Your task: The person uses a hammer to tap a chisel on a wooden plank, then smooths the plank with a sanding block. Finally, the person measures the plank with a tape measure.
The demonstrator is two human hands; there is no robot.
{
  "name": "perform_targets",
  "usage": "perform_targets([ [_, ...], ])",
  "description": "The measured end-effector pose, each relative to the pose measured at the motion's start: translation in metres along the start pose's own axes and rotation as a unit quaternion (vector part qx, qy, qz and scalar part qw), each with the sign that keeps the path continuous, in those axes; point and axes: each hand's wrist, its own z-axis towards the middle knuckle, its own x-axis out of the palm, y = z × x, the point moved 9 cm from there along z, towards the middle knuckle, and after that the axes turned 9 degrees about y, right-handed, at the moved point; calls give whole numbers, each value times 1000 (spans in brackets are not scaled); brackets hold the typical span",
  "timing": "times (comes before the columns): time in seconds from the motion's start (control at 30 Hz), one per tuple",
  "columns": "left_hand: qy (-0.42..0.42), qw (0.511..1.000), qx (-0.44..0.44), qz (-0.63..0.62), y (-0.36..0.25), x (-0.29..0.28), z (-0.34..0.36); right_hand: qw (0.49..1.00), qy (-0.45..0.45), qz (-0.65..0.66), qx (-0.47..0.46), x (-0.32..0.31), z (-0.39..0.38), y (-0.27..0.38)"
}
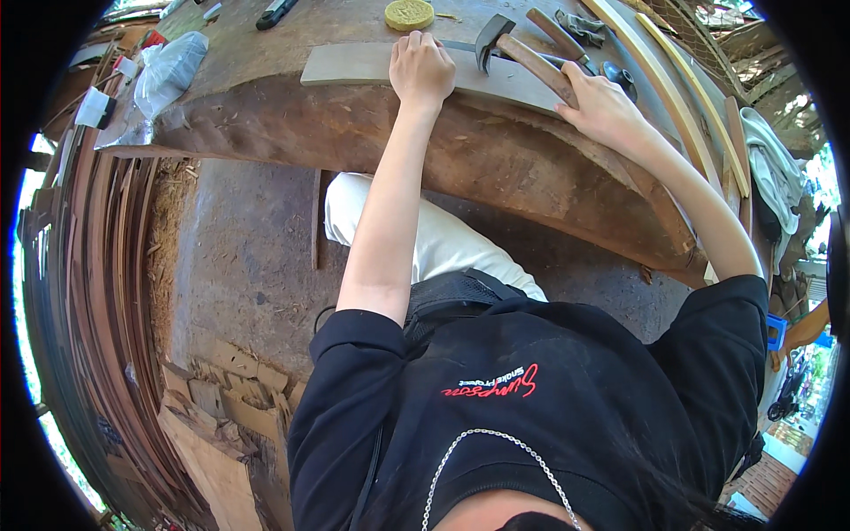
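Note:
A claw hammer with a wooden handle is gripped by my right hand, its dark head raised toward the left over a flat, pale wooden board. The board lies along the near edge of a thick brown wooden workbench. On the board rests my left hand, its fingers curled closed; what they hold, if anything, is hidden. A dark thin strip shows along the board's far edge, between that hand and the hammer head. Just beyond my left hand sits a round yellow disc.
Beside the hammer lie a wooden-handled tool and a black rounded object. Long wooden strips run along the right. A clear plastic bag sits at the bench's left end. Stacked planks and cardboard pieces lie lower left.

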Motion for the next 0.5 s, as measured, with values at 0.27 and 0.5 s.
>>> perform_targets([
  [0.27,3,1000,-7,11,2,2,1,997,-5,74,-31,-6,-18,17],
  [0.5,-19,1000,11,17,3,-1,1,996,43,82,-7,-14,-13,25],
])
